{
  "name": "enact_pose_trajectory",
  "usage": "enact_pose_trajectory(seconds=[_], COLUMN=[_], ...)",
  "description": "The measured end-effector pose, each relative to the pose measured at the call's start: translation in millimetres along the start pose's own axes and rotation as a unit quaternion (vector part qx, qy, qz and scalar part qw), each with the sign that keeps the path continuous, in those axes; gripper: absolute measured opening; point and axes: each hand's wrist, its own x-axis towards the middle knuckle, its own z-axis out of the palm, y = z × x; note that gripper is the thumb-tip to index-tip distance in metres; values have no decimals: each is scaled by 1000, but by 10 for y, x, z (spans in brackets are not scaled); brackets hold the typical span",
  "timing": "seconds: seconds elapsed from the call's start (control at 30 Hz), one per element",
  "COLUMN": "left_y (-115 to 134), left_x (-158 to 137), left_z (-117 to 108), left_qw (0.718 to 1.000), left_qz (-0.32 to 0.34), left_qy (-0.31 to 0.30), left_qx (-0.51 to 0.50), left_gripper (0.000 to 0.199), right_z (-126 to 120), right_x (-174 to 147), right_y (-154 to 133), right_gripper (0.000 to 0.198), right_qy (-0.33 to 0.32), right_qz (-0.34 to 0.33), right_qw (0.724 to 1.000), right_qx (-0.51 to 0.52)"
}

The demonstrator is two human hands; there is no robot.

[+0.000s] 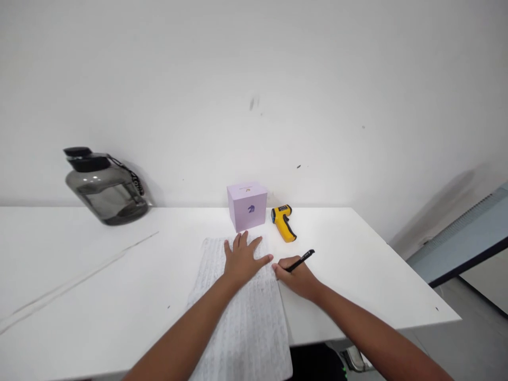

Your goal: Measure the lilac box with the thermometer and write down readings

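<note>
My left hand (243,259) lies flat with its fingers spread on a long whitish sheet (254,323) covered in rows of faint marks. The sheet runs toward me past the table's front edge. Just right of it, my right hand (296,278) is closed around a black pen (304,259), whose upper end points up and to the right. The pen's tip is hidden by my fingers, close to the sheet's right edge; I cannot tell whether it touches. Beyond my left fingertips stands a lilac box (248,206) with a small dark emblem.
A yellow and black infrared thermometer (284,223) lies right of the box. A large grey translucent bottle (109,190) with a black lid stands at the back left. The white table (99,296) meets a wall behind and ends at a slanted right edge. A pale panel (472,233) stands farther right.
</note>
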Motion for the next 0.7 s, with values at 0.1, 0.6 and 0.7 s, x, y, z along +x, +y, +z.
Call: enact_pose_trajectory(seconds=[0.1,0.6,0.7], left_y=[11,17,24], left_x=[-3,0,-5], left_z=[-11,2,-7], left_qw=[1000,1000,1000], left_qz=[-1,1,0], left_qy=[-6,-11,-14], left_qx=[-2,2,-1], left_gripper=[75,75,74], right_z=[-8,1,0], right_x=[-1,-11,-10], right_y=[1,-4,3], right_gripper=[40,42,42], right_qy=[-10,9,9], right_qz=[0,-11,-14], right_qw=[1000,999,999], right_qx=[-9,-33,-29])
